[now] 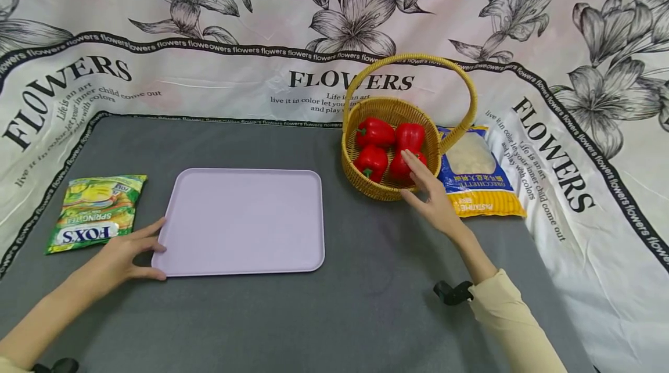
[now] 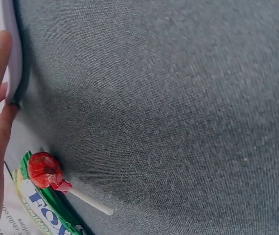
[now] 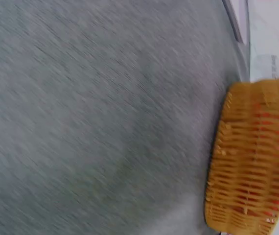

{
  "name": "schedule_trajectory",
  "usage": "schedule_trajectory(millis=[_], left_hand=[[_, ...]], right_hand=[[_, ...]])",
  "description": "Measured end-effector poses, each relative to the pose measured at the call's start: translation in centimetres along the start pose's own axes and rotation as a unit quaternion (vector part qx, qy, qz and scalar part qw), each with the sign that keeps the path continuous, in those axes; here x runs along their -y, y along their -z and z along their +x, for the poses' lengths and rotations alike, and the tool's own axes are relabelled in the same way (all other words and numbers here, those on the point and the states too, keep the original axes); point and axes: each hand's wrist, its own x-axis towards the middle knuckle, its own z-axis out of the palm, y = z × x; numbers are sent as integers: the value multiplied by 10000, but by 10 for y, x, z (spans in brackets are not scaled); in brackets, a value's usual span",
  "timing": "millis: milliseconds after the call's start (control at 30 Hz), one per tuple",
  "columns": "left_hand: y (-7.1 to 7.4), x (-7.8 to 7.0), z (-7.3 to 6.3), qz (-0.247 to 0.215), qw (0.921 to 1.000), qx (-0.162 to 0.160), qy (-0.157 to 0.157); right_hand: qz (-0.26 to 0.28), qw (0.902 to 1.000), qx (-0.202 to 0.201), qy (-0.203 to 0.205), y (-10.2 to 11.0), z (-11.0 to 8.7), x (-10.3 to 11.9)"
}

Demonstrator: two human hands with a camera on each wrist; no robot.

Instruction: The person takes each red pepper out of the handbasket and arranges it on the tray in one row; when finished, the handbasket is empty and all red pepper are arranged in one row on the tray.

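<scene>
My left hand point(image 1: 130, 254) grips the near-left corner of a pale lilac tray point(image 1: 243, 222), fingers at its left edge and thumb at the corner. In the left wrist view the thumb lies along the tray's rim point(image 2: 14, 58). Below that hand is a red-wrapped lollipop point(image 2: 45, 170) with a white stick, hidden in the head view. My right hand point(image 1: 431, 196) reaches over the near right rim of a yellow wicker basket point(image 1: 373, 188), fingers extended. Its fingertips overlap the nearest red bell pepper point(image 1: 399, 171). Several red peppers fill the basket.
A green and yellow FOX'S bag point(image 1: 96, 210) lies left of the tray. Behind the right hand, a blue and yellow pasta bag point(image 1: 478, 178) lies beside the basket, whose tall handle point(image 1: 473, 97) arches up. Flower-printed cloth point(image 1: 219, 82) borders the grey tabletop point(image 1: 324, 321).
</scene>
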Motion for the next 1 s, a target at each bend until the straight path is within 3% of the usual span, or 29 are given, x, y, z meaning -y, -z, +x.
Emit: schedule_trajectory(millis=[267, 567, 800, 1000], left_hand=[[1, -5, 4, -298, 9995, 54, 66], [1, -8, 4, -572, 9979, 110, 269], [1, -8, 4, -583, 9977, 139, 314], [1, -7, 5, -562, 9976, 183, 366]], right_hand=[[1217, 9923, -2, -220, 28, 7, -27], [2103, 9742, -564, -598, 40, 5, -36], [2216, 9687, -929, -627, 51, 3, -45], [1788, 9732, -319, -1413, 61, 6, -51]])
